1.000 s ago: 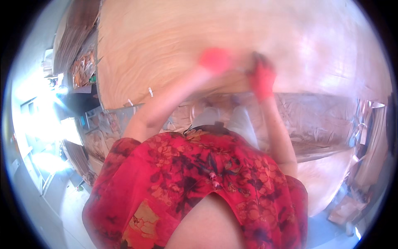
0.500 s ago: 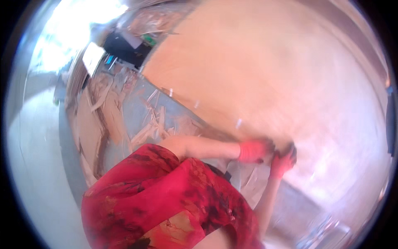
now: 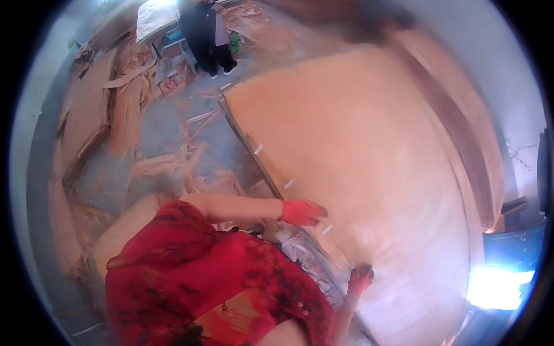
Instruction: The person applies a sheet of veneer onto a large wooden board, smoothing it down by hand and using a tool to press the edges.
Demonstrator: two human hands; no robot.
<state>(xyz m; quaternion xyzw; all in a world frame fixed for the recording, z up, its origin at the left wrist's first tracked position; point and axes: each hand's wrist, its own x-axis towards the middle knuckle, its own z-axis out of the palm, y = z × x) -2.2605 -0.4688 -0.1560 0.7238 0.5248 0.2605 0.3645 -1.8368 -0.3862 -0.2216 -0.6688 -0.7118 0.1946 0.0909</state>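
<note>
A large sheet of pale wood veneer (image 3: pixel 346 127) fills the middle and right, with small white tape strips (image 3: pixel 328 230) spaced along its near left edge. My left hand (image 3: pixel 304 213), in a red glove with dark fingertips, reaches over that edge beside one strip. Its fingers are stretched out and nothing shows in them. Farther right and nearer to me, my right hand (image 3: pixel 360 280) in a matching glove is at the sheet's surface, fingers curled together. Whatever it may hold is hidden by the dark fingertips.
Torn veneer scraps (image 3: pixel 190 164) litter the grey floor on the left, beside stacked boards (image 3: pixel 86 115). A person in dark clothes (image 3: pixel 199 34) stands beyond the sheet's far left corner. Past its right side lies a long brown board (image 3: pixel 461 132), near a bright light (image 3: pixel 496 288).
My hands were close together at the sheet's edge and are now apart, the left one farther along the edge. The view has swung, bringing more of the floor and the standing person into sight.
</note>
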